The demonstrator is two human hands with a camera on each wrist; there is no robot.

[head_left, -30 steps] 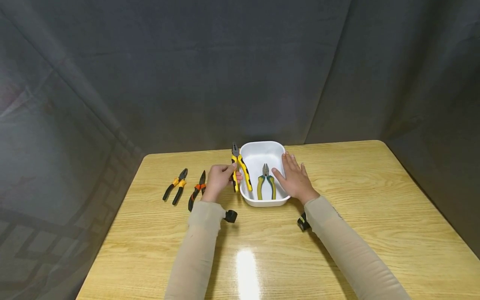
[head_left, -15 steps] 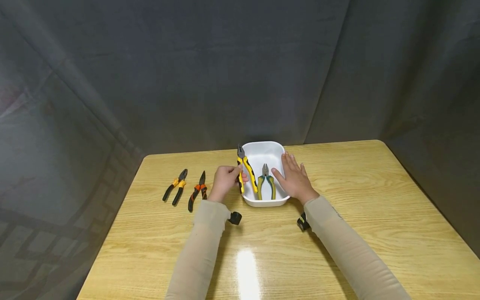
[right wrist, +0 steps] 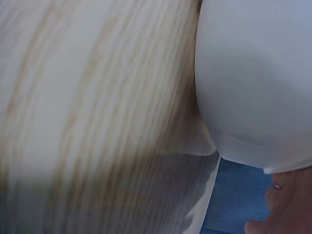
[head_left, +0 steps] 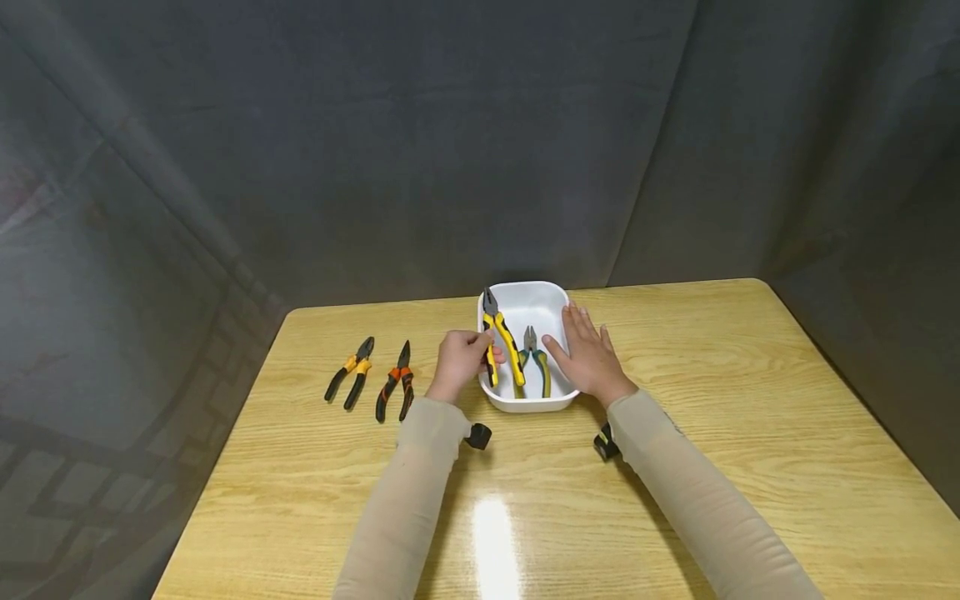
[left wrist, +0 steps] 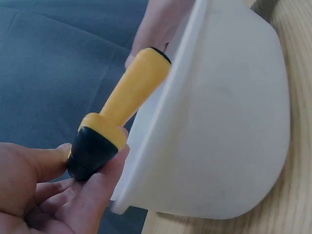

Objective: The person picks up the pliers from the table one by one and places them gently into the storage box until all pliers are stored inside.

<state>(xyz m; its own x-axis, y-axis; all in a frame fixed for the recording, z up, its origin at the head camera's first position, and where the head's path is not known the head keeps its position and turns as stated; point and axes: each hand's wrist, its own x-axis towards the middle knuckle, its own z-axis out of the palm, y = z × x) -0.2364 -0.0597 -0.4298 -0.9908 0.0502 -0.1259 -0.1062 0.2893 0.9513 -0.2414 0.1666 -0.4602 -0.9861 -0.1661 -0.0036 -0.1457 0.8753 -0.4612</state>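
My left hand [head_left: 461,360] pinches one handle of the yellow-and-black pliers [head_left: 511,342] between thumb and fingers. These pliers are held above the left side of a white plastic tub [head_left: 529,406], with their dark head toward the back. In the left wrist view the yellow-and-black handles [left wrist: 136,85] rise beside the tub's rim. Inside the tub lie green-and-yellow pliers [head_left: 543,371], partly covered by the held pair. My right hand [head_left: 592,357] rests with fingers extended on the tub's right rim. In the right wrist view, part of that hand [right wrist: 287,204] shows beside the tub wall.
On the wooden table [head_left: 712,392], left of the tub, lie orange-and-black long-nose pliers [head_left: 396,383] and a pair with yellow-orange and black handles [head_left: 354,372]. A dark grey curtain [head_left: 450,167] stands behind the table.
My left hand has moved right, carrying the yellow-and-black pliers from the tub's left edge to over its inside. My right hand has stayed on the rim.
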